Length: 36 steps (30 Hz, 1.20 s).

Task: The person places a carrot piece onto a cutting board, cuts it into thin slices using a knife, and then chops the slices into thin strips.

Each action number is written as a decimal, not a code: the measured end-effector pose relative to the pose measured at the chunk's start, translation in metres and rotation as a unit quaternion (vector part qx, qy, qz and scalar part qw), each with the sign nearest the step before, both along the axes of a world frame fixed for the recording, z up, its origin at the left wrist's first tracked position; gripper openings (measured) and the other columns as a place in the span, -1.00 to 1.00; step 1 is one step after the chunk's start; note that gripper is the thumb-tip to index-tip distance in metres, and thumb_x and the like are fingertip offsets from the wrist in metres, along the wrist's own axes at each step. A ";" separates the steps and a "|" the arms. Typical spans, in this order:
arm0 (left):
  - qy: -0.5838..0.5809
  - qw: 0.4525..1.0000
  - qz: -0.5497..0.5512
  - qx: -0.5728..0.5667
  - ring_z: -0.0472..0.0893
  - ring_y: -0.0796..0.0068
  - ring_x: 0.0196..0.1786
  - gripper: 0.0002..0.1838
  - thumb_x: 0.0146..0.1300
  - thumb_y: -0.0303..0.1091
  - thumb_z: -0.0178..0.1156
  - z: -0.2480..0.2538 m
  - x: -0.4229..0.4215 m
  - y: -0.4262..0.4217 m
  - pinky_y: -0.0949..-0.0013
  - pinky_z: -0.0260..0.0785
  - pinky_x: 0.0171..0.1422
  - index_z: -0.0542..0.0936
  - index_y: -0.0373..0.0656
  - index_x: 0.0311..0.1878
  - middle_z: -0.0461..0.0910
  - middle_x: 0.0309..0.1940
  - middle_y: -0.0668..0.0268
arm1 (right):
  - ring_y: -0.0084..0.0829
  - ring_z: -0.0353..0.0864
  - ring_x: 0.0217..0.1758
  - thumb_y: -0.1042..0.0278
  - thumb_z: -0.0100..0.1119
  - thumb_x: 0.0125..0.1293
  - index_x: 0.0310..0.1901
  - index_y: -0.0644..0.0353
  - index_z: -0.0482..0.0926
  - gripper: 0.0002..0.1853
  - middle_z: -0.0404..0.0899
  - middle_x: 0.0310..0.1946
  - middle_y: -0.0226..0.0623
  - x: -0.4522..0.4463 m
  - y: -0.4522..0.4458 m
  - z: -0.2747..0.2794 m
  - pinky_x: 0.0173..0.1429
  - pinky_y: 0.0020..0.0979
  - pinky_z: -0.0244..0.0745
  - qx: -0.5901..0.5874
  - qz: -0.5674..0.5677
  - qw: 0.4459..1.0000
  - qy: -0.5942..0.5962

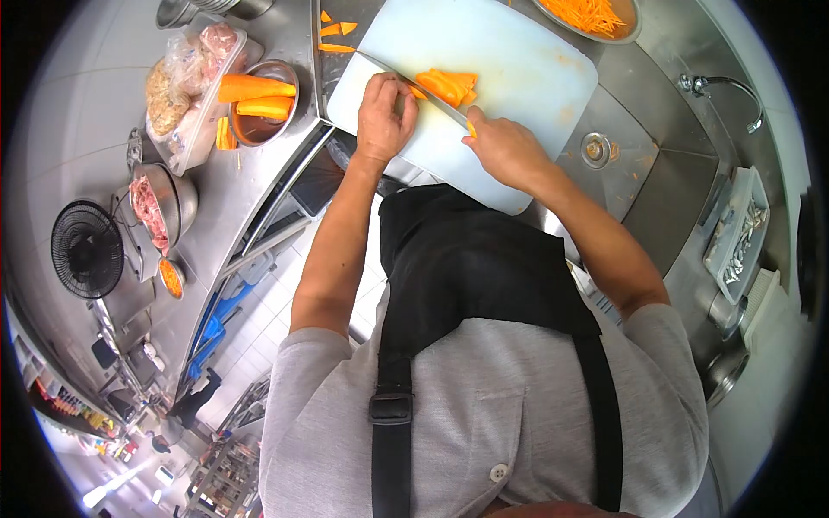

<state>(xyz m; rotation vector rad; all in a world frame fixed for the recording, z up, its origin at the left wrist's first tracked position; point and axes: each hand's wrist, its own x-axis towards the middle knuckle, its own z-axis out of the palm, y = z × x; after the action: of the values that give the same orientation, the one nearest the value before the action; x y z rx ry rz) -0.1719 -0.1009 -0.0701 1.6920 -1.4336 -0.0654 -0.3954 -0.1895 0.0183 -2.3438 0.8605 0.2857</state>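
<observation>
Two bare hands are at the white cutting board (pixel 535 78), both yours. Your right hand (pixel 509 154) has its grip clamped on the handle of the knife (pixel 443 106); the blade slants across the board, its tip pointing away to your left. Your left hand (pixel 386 119) is beside the blade with fingers curled, a small orange piece at the fingertips; whether that grip is closed on the piece, you cannot be told from this view. Cut carrot (pixel 449 85) lies on the board, just beyond the blade. Carrot trimmings (pixel 337 30) lie off the board's far left corner. To your left, on the steel surface (pixel 226 186), peeled carrots (pixel 263 89) rest in a steel bowl (pixel 294 76), extending past its rim. Shredded carrot (pixel 591 13) fills a metal bowl (pixel 635 30) at far right.
</observation>
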 end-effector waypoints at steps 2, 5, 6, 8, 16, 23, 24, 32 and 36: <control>-0.010 1.000 0.000 -0.005 0.68 -0.10 0.08 -0.84 0.28 -0.55 0.38 0.001 -0.001 0.000 0.05 0.59 0.21 0.61 -0.26 -0.12 0.63 0.00 0.01 | 0.25 0.79 -0.02 0.18 0.18 0.67 0.15 0.31 0.45 -0.67 0.78 -0.20 0.17 -0.003 0.000 0.007 0.10 0.21 0.61 0.004 -0.005 1.000 -0.004; -0.015 1.000 -0.006 -0.004 0.67 -0.11 0.08 -0.85 0.29 -0.54 0.38 0.002 -0.001 0.000 0.04 0.59 0.21 0.62 -0.26 -0.13 0.63 0.00 0.01 | 0.25 0.78 0.00 0.17 0.18 0.67 0.15 0.32 0.45 -0.66 0.78 -0.19 0.19 -0.006 -0.001 0.019 0.12 0.21 0.60 0.012 -0.004 1.000 0.006; -0.020 1.000 -0.004 -0.003 0.67 -0.11 0.08 -0.85 0.29 -0.54 0.38 0.002 0.000 0.000 0.03 0.59 0.21 0.62 -0.26 -0.13 0.63 0.00 0.01 | 0.24 0.78 0.00 0.17 0.18 0.67 0.15 0.33 0.45 -0.65 0.78 -0.19 0.19 -0.006 -0.001 0.021 0.12 0.21 0.60 0.015 -0.003 1.000 0.012; -0.030 1.000 -0.003 -0.001 0.67 -0.11 0.09 -0.86 0.29 -0.54 0.37 0.002 -0.001 -0.001 0.03 0.59 0.22 0.62 -0.26 -0.13 0.63 0.00 0.01 | 0.24 0.78 0.01 0.17 0.19 0.67 0.15 0.32 0.45 -0.65 0.78 -0.18 0.19 -0.009 -0.003 0.020 0.13 0.21 0.60 0.012 0.002 1.000 0.010; -0.038 0.999 -0.003 0.007 0.65 -0.10 0.13 -0.85 0.26 -0.54 0.38 0.002 -0.001 0.000 0.02 0.58 0.24 0.63 -0.25 -0.13 0.63 0.03 0.02 | 0.23 0.78 0.02 0.18 0.20 0.66 0.13 0.28 0.45 -0.68 0.78 -0.17 0.16 -0.014 -0.006 0.033 0.13 0.21 0.59 0.014 -0.001 1.000 0.028; -0.045 0.999 -0.006 0.008 0.65 -0.10 0.13 -0.83 0.24 -0.55 0.38 0.000 0.001 -0.001 0.02 0.58 0.25 0.63 -0.26 -0.12 0.63 0.03 0.02 | 0.23 0.78 0.01 0.18 0.20 0.66 0.09 0.28 0.45 -0.69 0.77 -0.19 0.16 -0.017 -0.006 0.036 0.12 0.21 0.59 0.014 0.002 1.000 0.022; -0.051 0.999 -0.006 0.006 0.66 -0.09 0.12 -0.84 0.25 -0.55 0.38 0.000 0.001 -0.001 0.05 0.58 0.25 0.64 -0.28 -0.12 0.63 0.02 0.01 | 0.24 0.78 0.01 0.18 0.20 0.66 0.09 0.27 0.45 -0.69 0.77 -0.20 0.16 -0.017 -0.006 0.036 0.12 0.21 0.59 0.013 0.002 1.000 0.019; -0.058 0.998 -0.009 0.002 0.69 -0.07 0.11 -0.85 0.27 -0.57 0.39 0.002 0.001 -0.001 0.10 0.58 0.25 0.65 -0.32 -0.12 0.63 0.01 -0.02 | 0.27 0.73 -0.06 0.14 0.20 0.67 0.11 0.26 0.43 -0.67 0.75 -0.24 0.16 -0.019 -0.007 0.030 0.03 0.24 0.53 0.015 0.003 1.000 0.009; -0.057 0.998 -0.006 0.002 0.69 -0.07 0.11 -0.85 0.27 -0.57 0.39 0.003 0.001 0.000 0.11 0.58 0.25 0.65 -0.31 -0.12 0.64 0.01 -0.02 | 0.24 0.78 0.01 0.19 0.20 0.66 0.10 0.30 0.46 -0.69 0.78 -0.19 0.18 -0.016 -0.008 0.036 0.13 0.21 0.60 0.025 0.009 0.999 0.025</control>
<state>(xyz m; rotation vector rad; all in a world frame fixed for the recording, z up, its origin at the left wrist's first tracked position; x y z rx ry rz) -0.1708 -0.1014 -0.0676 1.7128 -1.5282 0.0215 -0.4114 -0.1976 0.0542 -2.3079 0.8471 0.3700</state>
